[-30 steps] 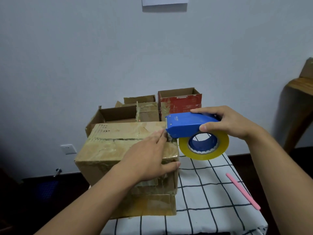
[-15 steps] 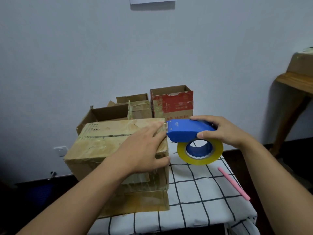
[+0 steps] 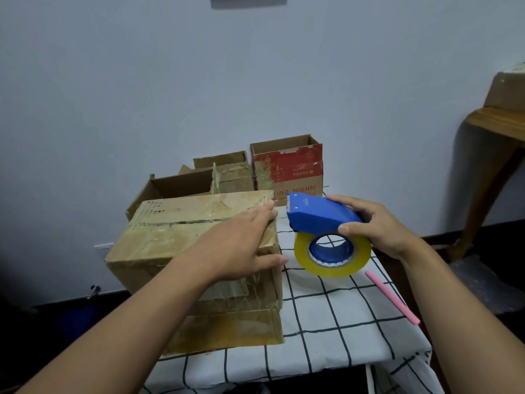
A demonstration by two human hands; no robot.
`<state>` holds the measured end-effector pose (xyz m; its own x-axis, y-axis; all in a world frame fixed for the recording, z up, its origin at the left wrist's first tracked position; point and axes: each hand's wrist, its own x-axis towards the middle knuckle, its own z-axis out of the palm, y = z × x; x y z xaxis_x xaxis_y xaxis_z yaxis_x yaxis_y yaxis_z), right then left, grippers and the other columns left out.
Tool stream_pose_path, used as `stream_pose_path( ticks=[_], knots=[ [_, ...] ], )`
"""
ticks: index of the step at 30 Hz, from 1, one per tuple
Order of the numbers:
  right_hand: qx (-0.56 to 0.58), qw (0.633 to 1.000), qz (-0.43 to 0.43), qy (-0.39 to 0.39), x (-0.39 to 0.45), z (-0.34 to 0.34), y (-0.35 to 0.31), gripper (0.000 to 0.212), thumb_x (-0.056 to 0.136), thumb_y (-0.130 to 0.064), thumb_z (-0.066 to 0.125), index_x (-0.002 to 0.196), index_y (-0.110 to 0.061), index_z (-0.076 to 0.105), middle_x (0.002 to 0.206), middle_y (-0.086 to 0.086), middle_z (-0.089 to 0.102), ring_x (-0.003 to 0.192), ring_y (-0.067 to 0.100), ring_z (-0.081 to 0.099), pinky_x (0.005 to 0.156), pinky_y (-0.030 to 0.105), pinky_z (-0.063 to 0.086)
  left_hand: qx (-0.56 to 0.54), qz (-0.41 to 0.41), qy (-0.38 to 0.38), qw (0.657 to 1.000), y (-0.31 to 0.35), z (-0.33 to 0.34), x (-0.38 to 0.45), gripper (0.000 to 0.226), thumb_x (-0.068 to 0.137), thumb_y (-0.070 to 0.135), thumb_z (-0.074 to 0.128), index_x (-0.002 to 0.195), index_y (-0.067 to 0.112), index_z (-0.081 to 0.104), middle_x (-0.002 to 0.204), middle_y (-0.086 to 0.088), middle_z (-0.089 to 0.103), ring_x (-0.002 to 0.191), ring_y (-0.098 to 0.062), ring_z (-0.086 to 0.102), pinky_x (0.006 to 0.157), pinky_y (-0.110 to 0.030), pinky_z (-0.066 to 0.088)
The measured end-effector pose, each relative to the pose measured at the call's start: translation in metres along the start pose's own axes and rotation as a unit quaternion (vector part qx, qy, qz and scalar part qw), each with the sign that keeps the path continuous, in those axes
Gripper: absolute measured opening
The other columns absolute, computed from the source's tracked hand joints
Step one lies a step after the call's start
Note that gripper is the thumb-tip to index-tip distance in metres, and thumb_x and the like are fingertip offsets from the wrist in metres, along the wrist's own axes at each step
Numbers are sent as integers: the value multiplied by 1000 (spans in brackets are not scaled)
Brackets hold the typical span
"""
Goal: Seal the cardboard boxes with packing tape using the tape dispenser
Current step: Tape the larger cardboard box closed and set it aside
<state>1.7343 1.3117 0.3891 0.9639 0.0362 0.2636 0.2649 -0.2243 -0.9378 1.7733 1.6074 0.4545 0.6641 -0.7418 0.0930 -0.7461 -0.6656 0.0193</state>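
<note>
Over the checked tablecloth (image 3: 326, 314), left hand (image 3: 235, 248) lies flat on the box (image 3: 159, 240); right hand (image 3: 377, 226) grips the tape dispenser (image 3: 321, 217).

Two bare forearms enter from the lower edge, each ending in a bare hand: the left hand (image 3: 235, 245) and the right hand (image 3: 380, 226). No sleeve, glove, watch or ring shows on either arm. The fingernails are short and unpainted.
</note>
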Motion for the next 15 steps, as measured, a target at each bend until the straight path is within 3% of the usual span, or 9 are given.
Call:
stream_pose_path(
  ticks=[8, 15],
  knots=[
    [-35, 998, 43, -31, -12, -12, 9, 60, 60, -48, 81, 118, -51, 67, 121, -26, 63, 111, 3, 62, 82, 16, 51, 10, 1, 5, 1000, 0, 2, 3, 94, 82, 76, 48, 155, 30, 12, 163, 17, 3, 148, -3, 11, 115, -31, 26],
    [-92, 991, 64, -75, -8, -10, 5, 63, 59, -50, 79, 119, -57, 63, 123, -16, 62, 104, 5, 64, 82, 21, 53, 19, 19, 8, 1000, 1, 6, 7, 93, 80, 79, 48, 154, 39, 8, 163, 18, 3, 148, -3, 10, 113, -32, 29]
  ],
)
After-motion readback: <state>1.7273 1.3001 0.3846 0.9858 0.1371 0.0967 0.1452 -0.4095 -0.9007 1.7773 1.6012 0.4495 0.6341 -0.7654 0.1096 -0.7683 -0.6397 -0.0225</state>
